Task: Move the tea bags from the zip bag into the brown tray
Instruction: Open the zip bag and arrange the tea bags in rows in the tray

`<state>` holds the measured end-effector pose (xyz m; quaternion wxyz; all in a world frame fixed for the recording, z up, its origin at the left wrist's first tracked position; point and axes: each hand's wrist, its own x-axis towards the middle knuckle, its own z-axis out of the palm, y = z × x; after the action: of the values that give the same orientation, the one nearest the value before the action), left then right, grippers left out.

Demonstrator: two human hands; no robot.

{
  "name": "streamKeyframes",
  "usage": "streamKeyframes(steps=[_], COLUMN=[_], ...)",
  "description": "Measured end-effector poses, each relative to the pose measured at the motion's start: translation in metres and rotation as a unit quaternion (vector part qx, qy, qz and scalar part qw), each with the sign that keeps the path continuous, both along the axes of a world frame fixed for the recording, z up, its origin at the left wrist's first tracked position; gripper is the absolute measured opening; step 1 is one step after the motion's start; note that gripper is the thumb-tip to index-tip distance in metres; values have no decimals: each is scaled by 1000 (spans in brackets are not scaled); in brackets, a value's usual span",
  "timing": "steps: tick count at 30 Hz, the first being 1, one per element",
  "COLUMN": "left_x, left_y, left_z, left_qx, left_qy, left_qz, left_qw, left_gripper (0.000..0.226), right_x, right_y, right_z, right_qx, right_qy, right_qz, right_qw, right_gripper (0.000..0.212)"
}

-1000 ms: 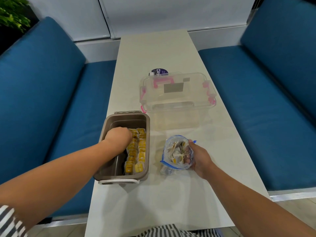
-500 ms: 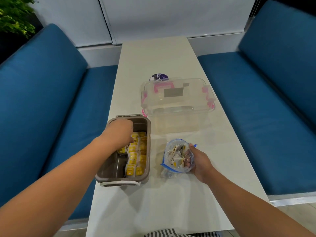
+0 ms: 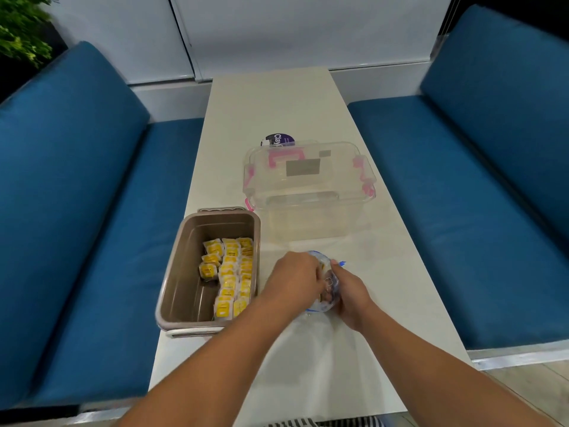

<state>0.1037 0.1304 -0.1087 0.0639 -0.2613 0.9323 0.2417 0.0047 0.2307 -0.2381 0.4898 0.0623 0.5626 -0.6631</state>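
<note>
Only "Clay" on purple label (image 3: 279, 140); right grip (image 3: 351, 292) around zip bag (image 3: 332, 280), left grip (image 3: 292, 278) indiscernible.

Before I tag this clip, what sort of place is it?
Probably a booth-style seating nook, in a café or a home. A long pale table runs between a blue cushioned left bench and a matching right bench, ending at a white wall, with a leafy plant behind.
</note>
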Motion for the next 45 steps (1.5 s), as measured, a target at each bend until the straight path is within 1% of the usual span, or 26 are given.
streamKeyframes(steps=[3,5,11,16,18,20,22,26,29,33,35,36,39,43,45], left_x=[-2,-2,3,5,5,3,3,8,11,20,28,31,41,50,55], left_y=[8,9,9,7,5,3,1,-11,-24,-51,-69,-77,-104,-128,-136], left_z=[-22,-29,-39,-26,-19,-13,-7,7,25,54,66,71,77,70,61], left_qx=[4,-1,11,29,37,51,66,71,18,-86,-131,-158,-231,-254,-258], left_qy=[-44,-52,-7,42,52,48,39,32,39,46,48,31,-64,-188,-229], left_qz=[4,7,52,74,88,93,93,75,58,56,53,50,32,1,-15], left_qw=[999,999,999,996,994,993,993,994,997,994,989,986,970,949,939], left_gripper=[19,20,20,20,15,18,23,40,37,20,15,15,18,15,14], right_x=[-1,-3,-5,-5,-5,-5,-4,-5,-5,-5,-6,-5,-5,-6,-6], right_y=[0,0,-2,-4,-4,-4,-5,-5,-4,-3,-2,-2,-3,-4,-5], right_z=[-3,-6,-14,-14,-15,-14,-13,-12,-11,-8,-10,-10,-7,-8,-10], right_qx=[4,2,19,20,20,26,32,32,23,44,42,40,33,42,43], right_qy=[3,7,28,25,19,18,21,35,24,14,14,12,4,4,3], right_qz=[1,11,17,7,4,-5,-8,2,5,26,36,36,29,23,18], right_qw=[1000,1000,999,999,1000,999,999,999,999,999,998,998,999,999,999], right_gripper=[47,48,65,79,83,80,72,43,46,49,50,49,47,52,55])
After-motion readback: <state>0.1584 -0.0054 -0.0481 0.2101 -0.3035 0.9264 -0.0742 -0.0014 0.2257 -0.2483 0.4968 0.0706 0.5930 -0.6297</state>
